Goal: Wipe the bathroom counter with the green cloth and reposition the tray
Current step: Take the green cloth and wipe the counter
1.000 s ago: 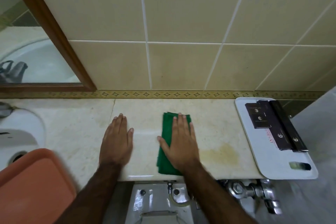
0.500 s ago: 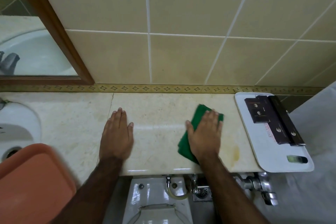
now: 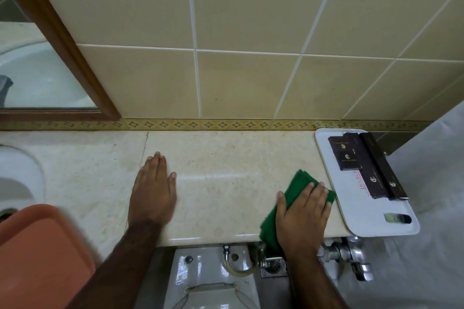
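1. the right hand point(image 3: 302, 211) has slid the green cloth point(image 3: 295, 192) along the counter point(image 3: 226, 165) since a second ago, from the middle of the slab to just beside the white tray point(image 3: 361, 211); the cloth's far corner now touches or nearly touches the tray's left rim.
2. that hand lies flat with fingers spread, palm pressing the cloth down rather than gripping it; the cloth's near edge hangs a little over the counter's front lip.
3. the left hand point(image 3: 153, 190) is open and flat on the bare counter, well apart from the tray, and has not shifted; it looks like a brace.
4. the tray sits at the counter's end, holding dark boxes point(image 3: 346, 155) and a small bottle point(image 3: 398, 218), and overhanging the front edge.
5. judgement: the stretch beside the tray is now wiped, so only the patch under the tray is left; moving the tray looks like the coming step.
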Motion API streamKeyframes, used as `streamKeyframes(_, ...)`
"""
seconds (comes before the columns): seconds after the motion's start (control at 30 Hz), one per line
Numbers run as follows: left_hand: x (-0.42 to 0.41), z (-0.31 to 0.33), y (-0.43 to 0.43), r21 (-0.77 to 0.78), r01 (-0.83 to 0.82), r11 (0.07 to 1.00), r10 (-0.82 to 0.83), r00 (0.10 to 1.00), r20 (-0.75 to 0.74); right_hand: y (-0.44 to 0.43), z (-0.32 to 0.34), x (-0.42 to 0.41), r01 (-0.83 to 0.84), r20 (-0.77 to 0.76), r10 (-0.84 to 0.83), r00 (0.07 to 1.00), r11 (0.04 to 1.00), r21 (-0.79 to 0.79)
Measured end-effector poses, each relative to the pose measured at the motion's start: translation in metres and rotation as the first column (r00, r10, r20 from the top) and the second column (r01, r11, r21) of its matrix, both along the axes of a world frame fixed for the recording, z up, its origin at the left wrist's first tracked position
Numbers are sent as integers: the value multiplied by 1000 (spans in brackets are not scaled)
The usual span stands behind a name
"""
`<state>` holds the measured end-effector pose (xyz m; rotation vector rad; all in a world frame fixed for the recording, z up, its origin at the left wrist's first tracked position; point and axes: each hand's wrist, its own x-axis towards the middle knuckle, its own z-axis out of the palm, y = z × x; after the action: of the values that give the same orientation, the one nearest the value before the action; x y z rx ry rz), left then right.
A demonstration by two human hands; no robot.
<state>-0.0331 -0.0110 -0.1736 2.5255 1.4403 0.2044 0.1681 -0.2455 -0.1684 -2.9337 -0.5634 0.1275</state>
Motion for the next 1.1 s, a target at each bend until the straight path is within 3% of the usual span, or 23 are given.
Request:
streamKeyframes(0.07,1,1,0,-8,-2,1000,2,1000,2,26,3,12,-7,-23,7,1000,1000,-3)
streamKeyframes(0.23,0,3,-1,-5,8,1000,-8,1000,5,56,9,35,-239,-31,238,971,971,-23)
streamKeyframes(0.43,0,3,-1,-7,8,1000,-8,1000,-1,-5,-1,-6,-59,-4,59,998,998,3)
streamKeyframes(0.6,0,3,-1,-2,9,1000,-9,1000,2,31,2,7,-75,-43,73,996,997,-23)
streamKeyframes(0.73,0,0,1,15,2,1000,-2,1000,18,100,8,25,-282,-47,281,959,959,-25)
streamKeyframes(0.87,0,-3,1,21,-11,1000,10,1000,17,119,1,-11,-605,-52,604,795,797,3)
streamKeyframes(0.93,1,-2,0,21,-12,1000,11,1000,22,96,-5,-37,-663,-47,663,747,749,26)
streamKeyframes(1.1,-1,0,1,8,5,1000,-5,999,42,23,-13,-28,-456,-51,461,886,886,78)
